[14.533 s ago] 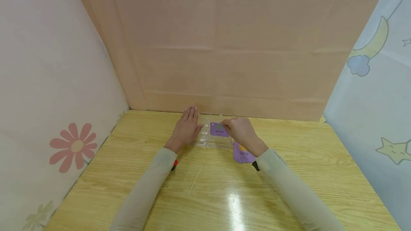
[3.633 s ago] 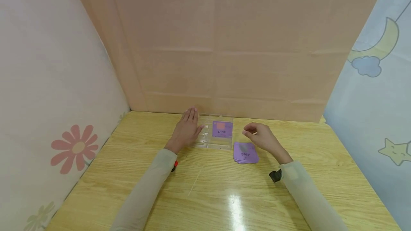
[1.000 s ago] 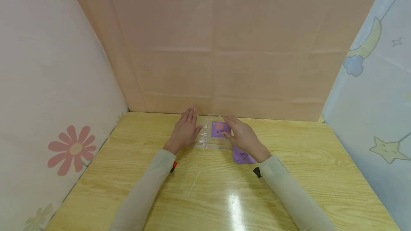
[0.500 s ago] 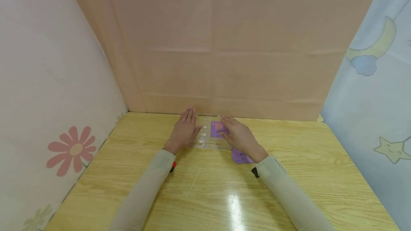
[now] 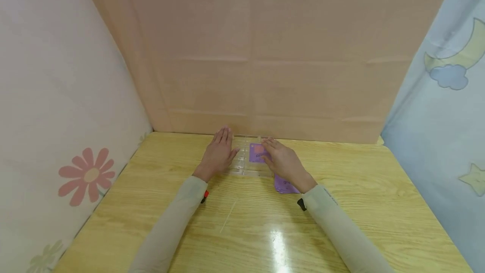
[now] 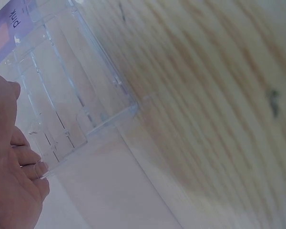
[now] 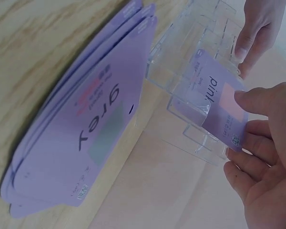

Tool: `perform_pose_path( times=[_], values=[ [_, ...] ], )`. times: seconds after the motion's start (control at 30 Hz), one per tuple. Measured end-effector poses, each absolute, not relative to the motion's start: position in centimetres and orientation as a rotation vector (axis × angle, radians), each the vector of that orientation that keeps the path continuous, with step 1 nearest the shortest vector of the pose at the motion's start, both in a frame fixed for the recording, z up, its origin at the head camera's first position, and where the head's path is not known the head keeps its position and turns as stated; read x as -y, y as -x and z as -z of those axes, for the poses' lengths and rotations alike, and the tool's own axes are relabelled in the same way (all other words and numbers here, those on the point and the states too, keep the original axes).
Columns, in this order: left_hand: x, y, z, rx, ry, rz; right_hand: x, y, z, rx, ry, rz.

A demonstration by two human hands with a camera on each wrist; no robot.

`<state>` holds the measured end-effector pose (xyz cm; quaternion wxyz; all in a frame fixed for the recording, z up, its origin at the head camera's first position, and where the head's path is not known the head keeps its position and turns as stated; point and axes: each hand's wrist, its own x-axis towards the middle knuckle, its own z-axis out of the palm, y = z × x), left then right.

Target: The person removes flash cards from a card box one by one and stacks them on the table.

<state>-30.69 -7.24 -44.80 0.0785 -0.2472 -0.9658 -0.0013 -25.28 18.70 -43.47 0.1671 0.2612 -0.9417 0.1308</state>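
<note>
A clear stepped plastic card holder (image 5: 250, 170) stands on the table near the back wall. A purple card printed "pink" (image 7: 206, 98) is in it. My left hand (image 5: 217, 155) holds the holder's left end, thumb toward the front and fingers extending toward the back. My right hand (image 5: 286, 161) pinches the pink card's right side; in the right wrist view its thumb lies on the pink swatch with the other fingers behind. In front of the holder, partly under the right hand in the head view, lies a stack of purple cards (image 7: 86, 129), with "grey" on top.
The wood-grain table (image 5: 212, 239) runs back to a brown paper wall (image 5: 246, 75). White cloth with flowers (image 5: 87, 96) hangs at the left, and pale blue cloth (image 5: 432, 129) with a moon and star at the right.
Earlier the right hand was clear of the pink card, to its right; now it is at the card's right side. Before that, "grey" was at the holder and "gold" topped the stack. The left hand keeps its place.
</note>
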Motion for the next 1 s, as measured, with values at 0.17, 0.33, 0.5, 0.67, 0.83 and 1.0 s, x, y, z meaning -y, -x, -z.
perform_pose_path(
  times=[0.17, 0.33, 0.5, 0.67, 0.83, 1.0],
  values=[
    [7.2, 30.8, 44.7, 2.896, 0.743, -0.001, -18.7, 25.3, 43.6, 2.663, -0.744, -0.353],
    [7.3, 30.7, 44.8, 2.891, 0.739, -0.010, -18.6, 25.3, 43.6, 2.650, -0.751, -0.384],
    [7.3, 30.6, 44.7, 2.882, 0.744, -0.013, -18.5, 25.3, 43.6, 2.622, -0.747, -0.374],
    [7.3, 30.5, 44.5, 2.887, 0.745, -0.009, -18.4, 25.2, 43.3, 2.546, -0.748, -0.366],
    [7.3, 30.6, 44.4, 2.894, 0.741, 0.010, -18.3, 25.0, 42.7, 2.557, -0.716, -0.446],
    [7.3, 30.6, 44.4, 2.906, 0.737, 0.015, -18.6, 25.2, 42.2, 2.630, -0.699, -0.577]
  ],
)
